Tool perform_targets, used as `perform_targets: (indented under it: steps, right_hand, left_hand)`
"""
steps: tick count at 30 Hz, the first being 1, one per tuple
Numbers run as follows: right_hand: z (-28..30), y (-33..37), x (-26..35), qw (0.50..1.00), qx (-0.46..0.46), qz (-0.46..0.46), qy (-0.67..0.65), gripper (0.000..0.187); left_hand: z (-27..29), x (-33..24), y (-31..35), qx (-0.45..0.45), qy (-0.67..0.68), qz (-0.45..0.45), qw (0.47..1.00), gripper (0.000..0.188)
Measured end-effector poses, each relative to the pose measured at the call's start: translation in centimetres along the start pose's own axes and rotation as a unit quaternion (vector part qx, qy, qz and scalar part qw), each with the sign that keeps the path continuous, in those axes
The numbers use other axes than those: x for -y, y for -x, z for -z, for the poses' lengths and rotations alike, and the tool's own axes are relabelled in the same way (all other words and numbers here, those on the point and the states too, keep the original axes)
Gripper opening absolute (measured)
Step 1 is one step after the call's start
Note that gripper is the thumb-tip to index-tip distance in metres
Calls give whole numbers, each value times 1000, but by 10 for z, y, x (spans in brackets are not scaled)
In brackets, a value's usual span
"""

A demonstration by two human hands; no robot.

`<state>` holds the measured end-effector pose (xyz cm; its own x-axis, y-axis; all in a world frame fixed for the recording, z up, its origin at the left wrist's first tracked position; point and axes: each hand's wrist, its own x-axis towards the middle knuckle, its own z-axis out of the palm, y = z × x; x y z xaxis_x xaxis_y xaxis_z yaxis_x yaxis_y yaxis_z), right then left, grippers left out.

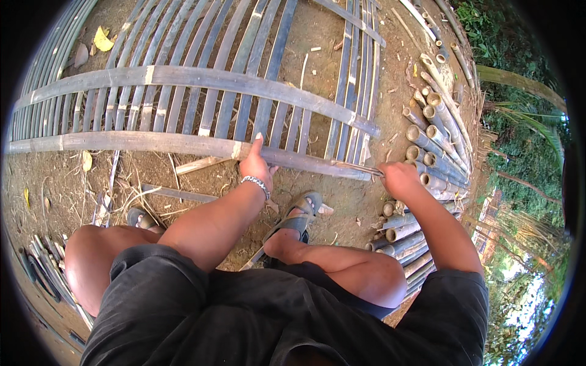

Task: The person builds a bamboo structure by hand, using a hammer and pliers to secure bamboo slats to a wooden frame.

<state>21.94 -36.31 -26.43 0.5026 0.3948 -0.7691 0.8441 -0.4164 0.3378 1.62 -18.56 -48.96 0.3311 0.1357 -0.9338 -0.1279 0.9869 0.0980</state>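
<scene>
A lattice panel of split bamboo slats [238, 43] lies in front of me, crossed by two long bamboo rails. My left hand [257, 163] grips the nearer rail [152, 140] around its middle, thumb along the top and fingers curled at the near edge. At that rail's right end, my right hand [400, 180] is closed around a slim metal tool [366, 169] that looks like pliers. The tool's tip lies against the rail; its jaws are too small to make out. The farther rail [207, 78] runs above, touched by neither hand.
Cut bamboo poles [436, 137] are stacked on the right, with green plants [519, 128] beyond. Beneath the near rail are loose bamboo strips [177, 194] on bare soil. Thin sticks [52, 262] lie at the lower left. My sandalled foot [299, 216] is just below the rail.
</scene>
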Motion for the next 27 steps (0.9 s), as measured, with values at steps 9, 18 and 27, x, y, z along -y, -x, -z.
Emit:
perform_targets:
  steps: [9, 18, 27]
  right_hand:
    - [-36, 20, 8, 993, -20, 30, -115, 43]
    - [-40, 16, 34, 977, 10, -21, -211, 42]
    - [-170, 81, 29, 739, -212, -111, -630, 35]
  left_hand:
    - [5, 4, 1, 6, 12, 7, 1000, 71]
    - [2, 1, 7, 15, 5, 1, 1000, 70]
    - [-11, -2, 59, 91, 13, -24, 995, 77]
